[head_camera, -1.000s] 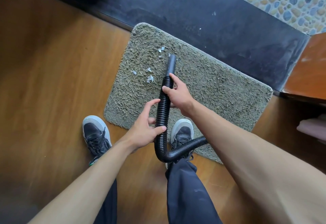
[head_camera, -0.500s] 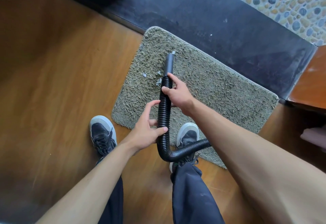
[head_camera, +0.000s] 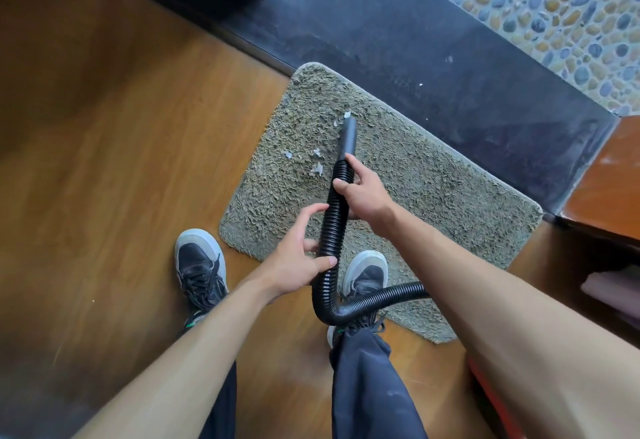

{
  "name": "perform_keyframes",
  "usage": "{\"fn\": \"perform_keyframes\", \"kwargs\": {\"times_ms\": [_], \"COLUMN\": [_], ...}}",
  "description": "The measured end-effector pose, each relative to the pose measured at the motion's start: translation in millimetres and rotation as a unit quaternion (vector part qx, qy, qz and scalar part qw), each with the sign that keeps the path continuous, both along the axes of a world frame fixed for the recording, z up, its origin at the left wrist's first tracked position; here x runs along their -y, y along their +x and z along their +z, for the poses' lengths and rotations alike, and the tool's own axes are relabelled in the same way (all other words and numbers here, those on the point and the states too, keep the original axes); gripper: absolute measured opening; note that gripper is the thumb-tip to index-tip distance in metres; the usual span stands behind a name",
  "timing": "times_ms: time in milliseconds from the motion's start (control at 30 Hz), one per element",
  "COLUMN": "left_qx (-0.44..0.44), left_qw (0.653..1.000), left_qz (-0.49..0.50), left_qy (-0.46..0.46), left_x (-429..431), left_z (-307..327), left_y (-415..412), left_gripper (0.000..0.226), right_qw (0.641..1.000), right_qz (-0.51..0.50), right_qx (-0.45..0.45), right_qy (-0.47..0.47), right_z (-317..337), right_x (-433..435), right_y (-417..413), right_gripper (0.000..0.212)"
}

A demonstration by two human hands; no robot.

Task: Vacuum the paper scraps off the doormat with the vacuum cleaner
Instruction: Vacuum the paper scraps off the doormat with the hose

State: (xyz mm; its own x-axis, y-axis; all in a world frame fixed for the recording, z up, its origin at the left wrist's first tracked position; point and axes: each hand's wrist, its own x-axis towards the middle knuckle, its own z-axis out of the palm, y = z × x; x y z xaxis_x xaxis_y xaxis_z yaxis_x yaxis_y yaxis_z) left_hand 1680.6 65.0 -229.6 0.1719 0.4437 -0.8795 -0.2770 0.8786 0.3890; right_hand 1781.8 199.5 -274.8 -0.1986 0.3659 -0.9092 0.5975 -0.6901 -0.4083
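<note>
Paper scraps [head_camera: 317, 168], small and pale, lie scattered on the left half of a shaggy grey-green doormat [head_camera: 433, 196], seen from above through a head-worn camera. One scrap sits right at the tip of a smooth black vacuum nozzle [head_camera: 349, 135], another just beside it, and three more lie a little to the nozzle's left. The nozzle points away from the person, its mouth down on the mat pile. Behind it runs a black ribbed vacuum hose [head_camera: 334, 231], which bends sharply near the person's feet and passes out of sight under the right forearm. The right hand [head_camera: 363, 193] grips the hose just behind the nozzle, fingers wrapped around it. The left hand [head_camera: 298, 262] holds the hose lower down, thumb and fingers curled loosely round it. The mat lies on a wooden floor [head_camera: 121, 161] against a dark stone threshold [head_camera: 415, 58], with pebble paving [head_camera: 554, 6] beyond. The left shoe [head_camera: 201, 262] stands on the wood; the right shoe [head_camera: 367, 272] stands on the mat's near edge.
</note>
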Motion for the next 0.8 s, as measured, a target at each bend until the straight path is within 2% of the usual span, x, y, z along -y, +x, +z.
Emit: {"fn": "perform_keyframes", "kwargs": {"times_ms": [167,300,433,533,633,800], "left_qx": [0.014,0.01,-0.002,-0.014,-0.014,0.007], "left_qw": [1.0,1.0,0.999,0.998,0.997,0.999], "left_qz": [-0.026,-0.013,0.033,0.064,0.07,0.051], "left_qy": [0.009,0.013,0.018,0.008,0.0,-0.002], "left_x": [-10.5,-12.1,-4.5,0.8,0.8,2.3], "left_z": [-0.3,-0.8,1.8,0.6,-2.5,-1.3], "left_y": [12.4,8.9,2.0,1.6,1.0,3.7], "left_gripper": [0.08,0.08,0.079,0.08,0.08,0.081], "right_qw": [0.999,0.999,0.995,0.989,0.99,0.995], "right_qz": [-0.033,-0.017,0.085,0.139,0.132,0.09], "right_qx": [0.013,0.025,0.024,0.011,0.013,0.022], "right_qy": [0.007,0.017,0.044,0.052,0.051,0.03], "right_z": [1.6,2.2,5.3,8.6,6.7,3.3], "right_x": [-3.3,-4.3,-4.0,-7.6,-9.8,-2.6], "right_y": [20.2,13.2,-7.7,-21.7,-25.8,-11.6], "right_gripper": [0.06,0.056,0.064,0.053,0.053,0.066]}}
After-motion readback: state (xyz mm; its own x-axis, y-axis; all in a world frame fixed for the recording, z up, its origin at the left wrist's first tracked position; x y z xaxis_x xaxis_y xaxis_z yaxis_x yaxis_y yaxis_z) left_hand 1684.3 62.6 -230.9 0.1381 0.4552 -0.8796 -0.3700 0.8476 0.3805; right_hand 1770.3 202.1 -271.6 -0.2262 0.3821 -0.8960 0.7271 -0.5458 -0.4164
